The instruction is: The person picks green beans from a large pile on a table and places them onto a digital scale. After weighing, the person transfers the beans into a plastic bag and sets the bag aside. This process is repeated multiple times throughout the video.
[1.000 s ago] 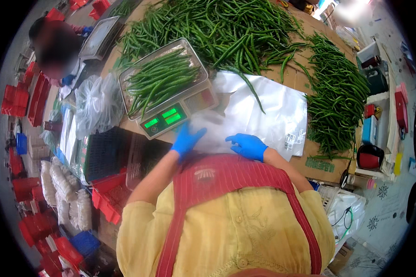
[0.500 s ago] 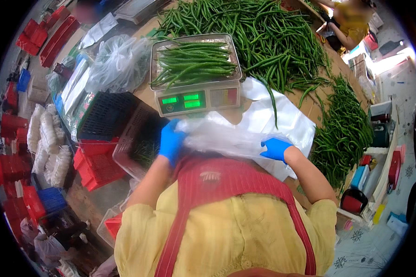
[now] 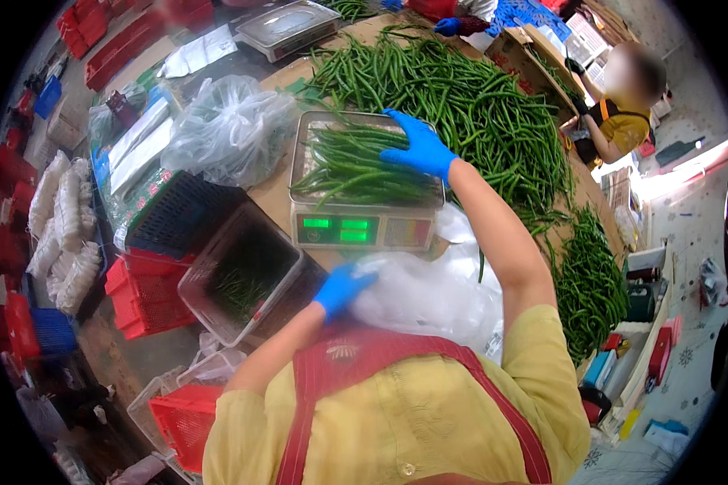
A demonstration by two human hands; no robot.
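Observation:
Blue gloves cover both my hands. My left hand (image 3: 345, 291) is closed on the edge of a clear plastic bag (image 3: 412, 293), which hangs loosely in front of my red apron. Over the weighing scale (image 3: 364, 230) reaches my right hand (image 3: 419, 147), fingers spread and touching the right end of a bundle of long green chili peppers (image 3: 348, 166). That bundle lies lengthwise across the scale's metal tray, and green digits glow on the display. White plastic sheeting (image 3: 461, 222) lies right of the scale, partly behind my right forearm.
A large heap of green peppers (image 3: 453, 97) covers the table behind the scale; another pile (image 3: 586, 283) lies right. To the left are a bunched clear bag (image 3: 226, 129), a deep crate (image 3: 287, 287) and red baskets (image 3: 137, 299). A second scale (image 3: 287, 28) and a co-worker (image 3: 623, 113) are farther off.
My right hand has let go of the plastic bag and moved up to the peppers on the scale. My left hand has kept the bag and shifted slightly right and down.

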